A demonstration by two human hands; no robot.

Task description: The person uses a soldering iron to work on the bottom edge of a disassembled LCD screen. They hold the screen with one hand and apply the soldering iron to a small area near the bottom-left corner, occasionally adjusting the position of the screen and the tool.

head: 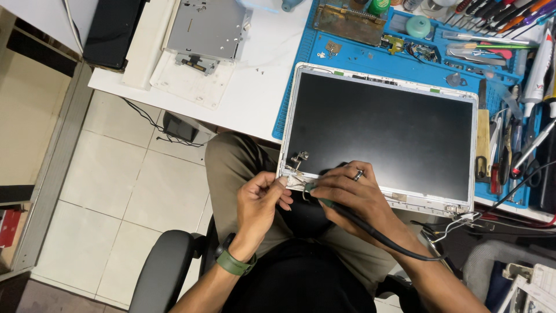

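The laptop screen panel [382, 136] sits under your left hand [262, 200] pinching its corner and your right hand [347, 191] closed around a corded tool [353, 217].

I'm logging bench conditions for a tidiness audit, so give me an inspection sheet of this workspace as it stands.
Surface: white desk with a blue work mat on its right part.
Job's things: laptop screen panel in a white frame, overhanging the desk's near edge; soldering iron with a green grip at its lower left corner, beside the hinge bracket.
Clutter: screwdrivers, tweezers and pliers along the mat's edges; metal drive unit; loose screws.
Grippers: left hand pinches the frame corner; right hand holds the iron.
Cables: black iron cord runs right; thin wires at the lower right corner.
Surroundings: tiled floor, chair armrest.
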